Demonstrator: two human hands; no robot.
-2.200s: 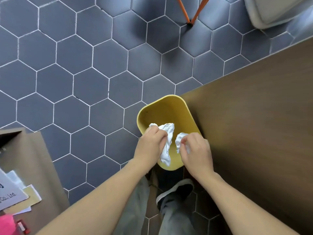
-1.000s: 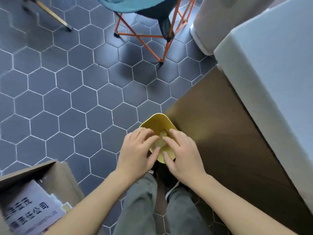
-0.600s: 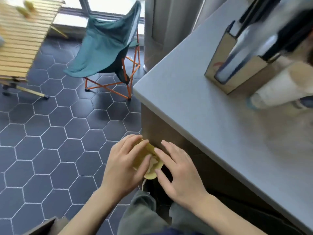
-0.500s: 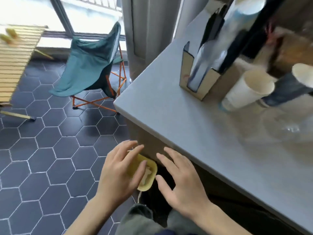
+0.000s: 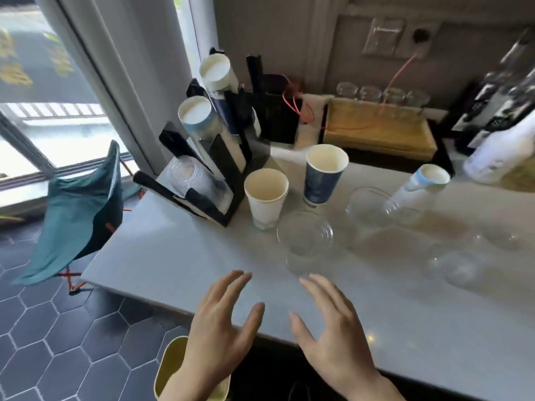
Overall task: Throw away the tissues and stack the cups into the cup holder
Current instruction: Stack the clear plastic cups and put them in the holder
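Spreading wide with nothing between them, the fingers of the left hand (image 5: pixel 220 328) and the right hand (image 5: pixel 333 334) hang side by side in the lower middle of the frame, over the near edge of the grey counter (image 5: pixel 173 256); both hands are empty and touch no cup. Both forearms run out of the bottom edge. The left wrist covers most of the yellow bin (image 5: pixel 170 369) on the floor at the bottom of the frame, so what lies in it cannot be seen, and no tissue shows anywhere.

Motion blur softens the right half of the frame. Clear plastic cups there, among them the clear cup (image 5: pixel 304 241) just above the hands and another clear cup (image 5: pixel 367 201) further right, are hard to count or separate. A white cup (image 5: pixel 417 183) leans tilted at centre right; whether it rests in a clear cup is unclear. The bottles at the upper right are smeared and cut off.

Standing open and upright in the middle of the frame are a white paper cup (image 5: pixel 266 198) and, just to its right, a dark blue paper cup (image 5: pixel 322 175). Left of them stands the black cup holder (image 5: pixel 225 169), its slanted slots holding stacks of white paper cups (image 5: pixel 199 117) and, lowest, clear ones. A teal folding chair (image 5: pixel 81 215) stands on the hexagon-tiled floor at the left, below a window.
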